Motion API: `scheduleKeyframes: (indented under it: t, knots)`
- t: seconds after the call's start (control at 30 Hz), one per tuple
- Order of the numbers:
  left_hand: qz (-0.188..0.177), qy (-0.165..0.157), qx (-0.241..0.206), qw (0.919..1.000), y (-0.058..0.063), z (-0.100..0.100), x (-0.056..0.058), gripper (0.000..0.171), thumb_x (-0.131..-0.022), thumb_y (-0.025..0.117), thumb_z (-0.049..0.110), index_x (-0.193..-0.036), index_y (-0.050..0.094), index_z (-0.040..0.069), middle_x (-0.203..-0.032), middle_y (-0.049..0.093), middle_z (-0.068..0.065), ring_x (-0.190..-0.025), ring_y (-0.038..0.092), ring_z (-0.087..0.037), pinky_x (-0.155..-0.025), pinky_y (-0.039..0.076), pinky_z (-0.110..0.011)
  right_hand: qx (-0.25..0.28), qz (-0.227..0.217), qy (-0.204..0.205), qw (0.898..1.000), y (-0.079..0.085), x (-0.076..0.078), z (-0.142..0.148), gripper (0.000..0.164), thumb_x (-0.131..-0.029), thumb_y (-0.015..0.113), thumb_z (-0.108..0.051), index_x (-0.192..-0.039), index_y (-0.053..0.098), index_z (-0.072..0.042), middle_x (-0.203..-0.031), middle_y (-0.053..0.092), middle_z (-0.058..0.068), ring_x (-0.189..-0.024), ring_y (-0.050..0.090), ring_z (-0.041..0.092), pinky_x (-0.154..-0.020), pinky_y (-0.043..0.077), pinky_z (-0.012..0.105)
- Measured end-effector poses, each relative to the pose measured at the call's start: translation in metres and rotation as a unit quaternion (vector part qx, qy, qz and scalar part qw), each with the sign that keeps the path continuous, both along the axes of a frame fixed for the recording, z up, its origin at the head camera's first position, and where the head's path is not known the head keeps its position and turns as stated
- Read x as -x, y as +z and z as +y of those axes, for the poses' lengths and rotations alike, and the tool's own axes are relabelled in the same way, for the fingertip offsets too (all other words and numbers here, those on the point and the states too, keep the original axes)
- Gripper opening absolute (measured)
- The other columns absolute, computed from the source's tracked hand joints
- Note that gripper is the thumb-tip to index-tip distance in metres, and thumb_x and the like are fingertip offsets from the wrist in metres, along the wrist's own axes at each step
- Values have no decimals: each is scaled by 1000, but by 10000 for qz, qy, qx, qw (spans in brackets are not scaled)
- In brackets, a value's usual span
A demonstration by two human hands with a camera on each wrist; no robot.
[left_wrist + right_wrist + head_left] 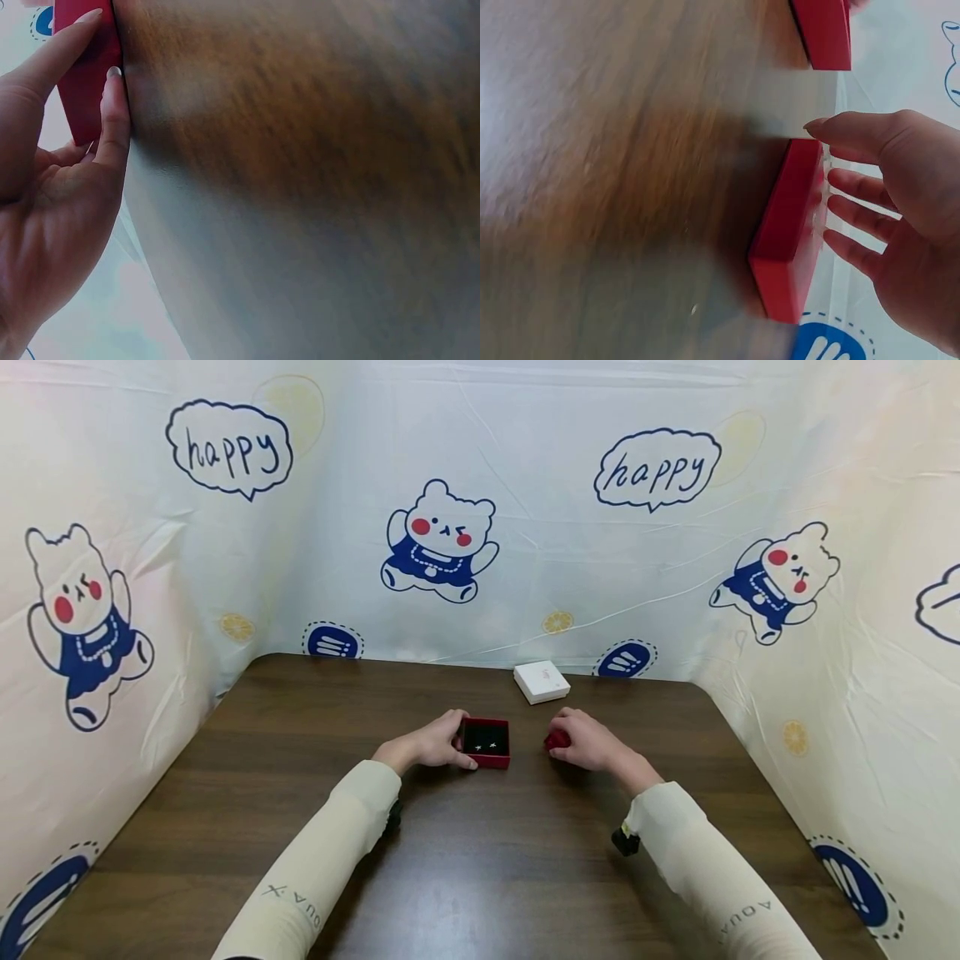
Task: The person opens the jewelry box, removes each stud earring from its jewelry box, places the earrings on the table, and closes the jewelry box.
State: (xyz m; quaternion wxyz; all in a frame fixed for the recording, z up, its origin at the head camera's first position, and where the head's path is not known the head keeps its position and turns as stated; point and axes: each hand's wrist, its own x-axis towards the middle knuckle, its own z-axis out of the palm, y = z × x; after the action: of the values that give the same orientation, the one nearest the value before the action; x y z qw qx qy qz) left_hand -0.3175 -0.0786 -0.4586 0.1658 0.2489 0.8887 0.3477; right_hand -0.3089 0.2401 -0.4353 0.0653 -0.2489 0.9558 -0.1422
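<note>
A small open red jewelry box point(487, 762) lies on the table with a black lining. Two small star-shaped earrings point(485, 747) sit in it. My left hand point(431, 743) grips the box's left side, its thumb along the wall in the left wrist view. To the right of it, my right hand point(588, 742) is over a second red box-shaped piece point(784, 232), which looks like a lid. In the right wrist view the fingers reach fairly straight to its upper face, with something small and pale by the fingertips. The head view shows only a bit of this red piece.
A closed white box point(542, 682) lies near the table's back edge, behind the right hand. The brown wooden table point(465, 860) is bordered by a white printed curtain point(525, 568) at the back and both sides.
</note>
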Motion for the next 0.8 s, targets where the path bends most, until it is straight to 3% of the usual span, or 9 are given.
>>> scheduleKeyframes:
  t: [0.8]
  knots:
    - [83, -30, -59, 9999, 0, -1, 1, 75, -83, 88, 25, -137, 43, 1, -112, 49, -11, -96, 51, -20, -86, 44, -34, 375, 332, 386, 9980, 10, -3, -55, 35, -96, 72, -25, -127, 69, -8, -124, 66, 7, -117, 61, 25, -101, 50, 48]
